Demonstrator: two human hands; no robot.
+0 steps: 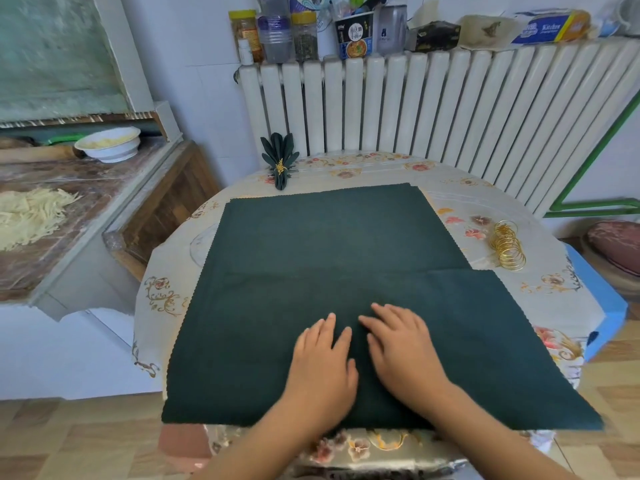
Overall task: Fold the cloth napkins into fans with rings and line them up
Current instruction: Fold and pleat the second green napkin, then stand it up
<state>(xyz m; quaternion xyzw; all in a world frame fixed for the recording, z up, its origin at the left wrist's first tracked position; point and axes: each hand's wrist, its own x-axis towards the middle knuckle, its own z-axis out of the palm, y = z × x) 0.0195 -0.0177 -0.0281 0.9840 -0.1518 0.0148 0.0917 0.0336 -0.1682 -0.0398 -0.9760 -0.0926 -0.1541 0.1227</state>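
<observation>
Pressing flat w/ both palms: left hand (323,355) & right hand (403,351), fingers straight, are smoothing the soft, limp green napkin (332,244); best pinched at its edge.

Two napkins (332,237) overlap across a table (554,306), both hands (left (323,362), right (401,348)) flat on the nearer; rings (507,245) right, a finished fan (280,161) behind-left, a radiator (433,105) beyond.
</observation>
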